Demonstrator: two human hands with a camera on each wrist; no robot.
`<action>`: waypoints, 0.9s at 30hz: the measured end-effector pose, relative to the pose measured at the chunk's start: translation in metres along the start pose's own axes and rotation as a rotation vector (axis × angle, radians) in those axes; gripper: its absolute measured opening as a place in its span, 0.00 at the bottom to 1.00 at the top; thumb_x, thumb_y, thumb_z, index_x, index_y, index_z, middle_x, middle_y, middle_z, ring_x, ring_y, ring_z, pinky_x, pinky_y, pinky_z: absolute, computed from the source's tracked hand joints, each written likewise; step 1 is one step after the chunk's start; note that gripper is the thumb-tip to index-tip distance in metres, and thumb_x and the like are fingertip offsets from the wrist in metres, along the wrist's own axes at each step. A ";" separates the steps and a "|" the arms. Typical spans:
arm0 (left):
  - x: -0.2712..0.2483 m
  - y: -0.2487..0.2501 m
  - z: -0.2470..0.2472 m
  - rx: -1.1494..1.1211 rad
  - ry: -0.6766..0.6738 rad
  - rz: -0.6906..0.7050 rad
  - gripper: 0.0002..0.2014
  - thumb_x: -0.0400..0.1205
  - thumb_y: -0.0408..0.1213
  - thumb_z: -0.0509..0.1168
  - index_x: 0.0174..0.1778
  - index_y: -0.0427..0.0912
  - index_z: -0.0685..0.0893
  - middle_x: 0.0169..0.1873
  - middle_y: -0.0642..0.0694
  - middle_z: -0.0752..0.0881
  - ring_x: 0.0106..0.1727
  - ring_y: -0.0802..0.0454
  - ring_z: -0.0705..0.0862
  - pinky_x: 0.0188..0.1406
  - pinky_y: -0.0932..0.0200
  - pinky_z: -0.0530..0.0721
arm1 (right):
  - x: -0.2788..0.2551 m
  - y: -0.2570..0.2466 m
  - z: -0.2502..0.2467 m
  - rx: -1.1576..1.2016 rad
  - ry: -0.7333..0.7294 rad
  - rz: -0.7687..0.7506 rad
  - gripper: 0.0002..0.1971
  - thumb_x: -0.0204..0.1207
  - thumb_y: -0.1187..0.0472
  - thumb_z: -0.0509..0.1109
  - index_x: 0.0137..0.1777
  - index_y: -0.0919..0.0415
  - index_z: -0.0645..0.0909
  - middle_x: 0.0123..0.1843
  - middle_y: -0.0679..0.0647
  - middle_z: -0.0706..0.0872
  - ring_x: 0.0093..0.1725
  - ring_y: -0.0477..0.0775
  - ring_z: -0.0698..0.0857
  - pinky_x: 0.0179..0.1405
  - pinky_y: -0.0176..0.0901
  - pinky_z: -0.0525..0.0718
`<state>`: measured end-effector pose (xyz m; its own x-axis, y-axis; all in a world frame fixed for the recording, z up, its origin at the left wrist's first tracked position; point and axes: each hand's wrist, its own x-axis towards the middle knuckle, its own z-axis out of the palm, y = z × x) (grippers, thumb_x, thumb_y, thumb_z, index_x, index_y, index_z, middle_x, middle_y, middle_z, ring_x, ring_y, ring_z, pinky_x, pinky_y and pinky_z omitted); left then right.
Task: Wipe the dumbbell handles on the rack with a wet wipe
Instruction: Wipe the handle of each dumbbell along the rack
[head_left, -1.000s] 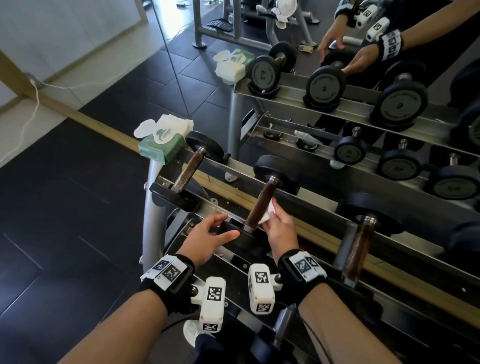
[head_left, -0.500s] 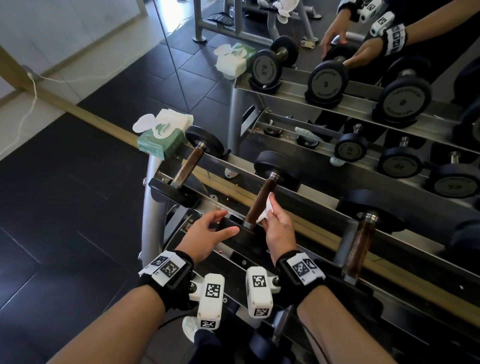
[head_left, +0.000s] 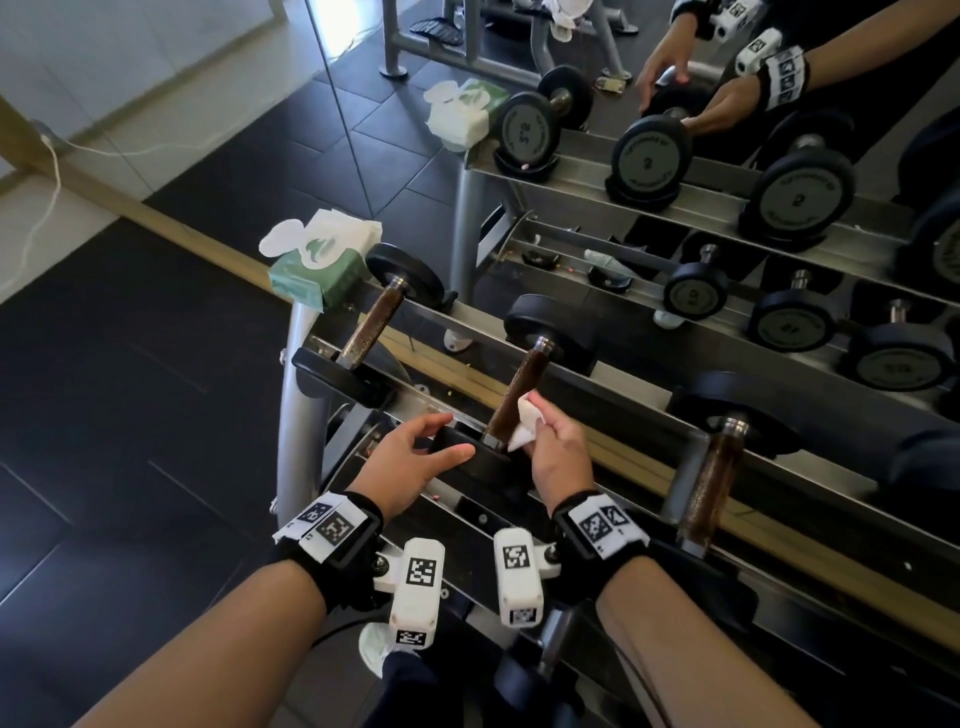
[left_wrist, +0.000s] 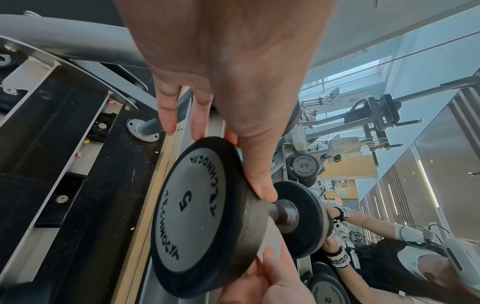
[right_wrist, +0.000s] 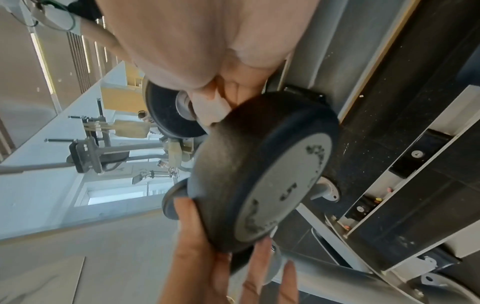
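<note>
The middle dumbbell lies across the top tier of the rack (head_left: 639, 467), its brown knurled handle (head_left: 514, 395) pointing away from me. My right hand (head_left: 545, 431) pinches a crumpled white wet wipe (head_left: 524, 421) and presses it against the right side of that handle, low down by the near plate. My left hand (head_left: 436, 439) rests on the near black plate (head_left: 467, 460), thumb and fingers fairly straight. The left wrist view shows the thumb lying over the rim of the plate (left_wrist: 197, 216), which is marked 5. The plate (right_wrist: 272, 170) fills the right wrist view, blurred.
A green wet-wipe pack (head_left: 317, 265) with its flap up sits on the rack's left end. Another dumbbell (head_left: 371, 322) lies to the left and one (head_left: 711, 483) to the right. A mirror (head_left: 675, 156) behind repeats the rack. Dark tiled floor (head_left: 130, 415) lies left.
The right hand and wipe have shifted only slightly along the handle. The left hand stays on the near plate.
</note>
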<state>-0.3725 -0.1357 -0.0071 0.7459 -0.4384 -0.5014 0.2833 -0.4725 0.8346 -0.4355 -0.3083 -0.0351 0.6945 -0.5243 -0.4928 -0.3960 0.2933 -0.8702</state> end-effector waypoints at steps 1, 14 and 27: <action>0.000 0.000 0.000 0.000 -0.003 0.000 0.35 0.69 0.53 0.75 0.74 0.56 0.75 0.66 0.50 0.81 0.56 0.51 0.88 0.52 0.51 0.90 | 0.006 -0.004 -0.001 0.018 0.006 0.023 0.19 0.88 0.61 0.57 0.67 0.37 0.81 0.70 0.49 0.81 0.70 0.53 0.80 0.72 0.51 0.79; 0.001 -0.003 0.001 0.056 0.021 0.030 0.30 0.75 0.51 0.74 0.73 0.58 0.75 0.56 0.65 0.80 0.45 0.73 0.85 0.38 0.76 0.79 | 0.009 -0.008 -0.016 0.100 0.085 0.057 0.17 0.87 0.62 0.59 0.63 0.39 0.82 0.66 0.54 0.84 0.62 0.54 0.85 0.65 0.53 0.84; 0.002 -0.007 0.001 0.045 0.026 0.037 0.30 0.75 0.49 0.74 0.74 0.58 0.75 0.69 0.52 0.78 0.63 0.52 0.83 0.52 0.56 0.88 | 0.001 -0.003 0.006 0.038 0.043 0.111 0.19 0.85 0.60 0.59 0.70 0.40 0.81 0.62 0.49 0.87 0.63 0.52 0.86 0.68 0.58 0.83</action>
<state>-0.3735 -0.1342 -0.0147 0.7706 -0.4367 -0.4642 0.2283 -0.4909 0.8408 -0.4301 -0.3050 -0.0326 0.6208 -0.5210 -0.5858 -0.4452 0.3807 -0.8104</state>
